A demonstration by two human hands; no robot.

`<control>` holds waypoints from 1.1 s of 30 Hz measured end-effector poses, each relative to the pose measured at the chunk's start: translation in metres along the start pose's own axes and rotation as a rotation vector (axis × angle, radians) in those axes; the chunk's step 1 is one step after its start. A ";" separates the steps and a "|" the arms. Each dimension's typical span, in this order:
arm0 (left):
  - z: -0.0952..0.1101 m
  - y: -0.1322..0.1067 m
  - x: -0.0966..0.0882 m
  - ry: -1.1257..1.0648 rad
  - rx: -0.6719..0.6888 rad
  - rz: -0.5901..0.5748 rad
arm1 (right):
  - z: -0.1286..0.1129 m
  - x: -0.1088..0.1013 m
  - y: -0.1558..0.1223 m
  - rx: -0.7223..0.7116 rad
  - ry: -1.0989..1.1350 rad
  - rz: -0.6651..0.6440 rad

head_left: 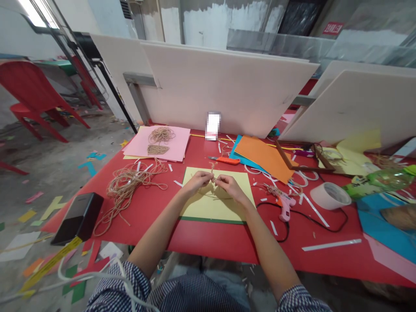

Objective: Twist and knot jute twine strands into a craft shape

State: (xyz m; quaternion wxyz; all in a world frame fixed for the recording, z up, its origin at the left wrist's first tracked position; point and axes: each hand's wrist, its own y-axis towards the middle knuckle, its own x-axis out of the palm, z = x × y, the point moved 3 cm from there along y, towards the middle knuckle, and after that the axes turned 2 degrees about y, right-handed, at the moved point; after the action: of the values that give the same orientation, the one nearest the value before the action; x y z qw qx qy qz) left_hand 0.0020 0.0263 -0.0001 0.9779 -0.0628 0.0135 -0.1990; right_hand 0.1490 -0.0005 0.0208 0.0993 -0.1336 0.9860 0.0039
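My left hand (pixel 196 182) and my right hand (pixel 229 187) meet above a pale yellow card (pixel 216 203), their fingers pinching a short piece of jute twine (pixel 212 178). Thin loose strands lie on the card beneath them. To the left of the card sprawls a tangled heap of the same twine (pixel 126 186). An orange utility knife (pixel 224 160) lies just beyond my hands, and a pink glue gun (pixel 286 206) rests to the right of my right hand.
The red table (pixel 208 238) is littered with paper strips. Farther off are a pink sheet with twine coils (pixel 159 143), orange paper (pixel 263 156), a tape roll (pixel 329 196), a plastic bottle (pixel 377 180) and a black box (pixel 78 219). White boards (pixel 227 86) stand behind.
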 end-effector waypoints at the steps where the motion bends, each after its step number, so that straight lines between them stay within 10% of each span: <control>1: 0.000 0.001 -0.001 0.055 0.015 0.019 | 0.001 -0.002 0.000 -0.020 -0.052 0.027; 10: 0.002 0.003 -0.004 0.580 0.163 0.235 | -0.011 -0.005 -0.009 -0.144 -0.231 0.336; 20: -0.011 0.004 0.000 -0.115 -0.054 0.214 | -0.004 0.047 -0.018 -0.274 -0.704 0.059; 27: -0.005 0.007 -0.001 0.249 0.131 0.291 | -0.003 0.031 -0.016 -0.254 -0.236 0.485; 33: -0.001 0.003 0.007 0.500 0.185 0.284 | 0.018 0.024 -0.003 0.230 0.353 0.281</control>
State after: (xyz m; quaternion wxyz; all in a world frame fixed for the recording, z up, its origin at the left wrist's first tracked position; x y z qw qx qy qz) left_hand 0.0098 0.0257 -0.0015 0.9638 0.0799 0.2445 -0.0701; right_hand 0.1308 -0.0094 -0.0019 -0.0612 0.0181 0.9910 -0.1180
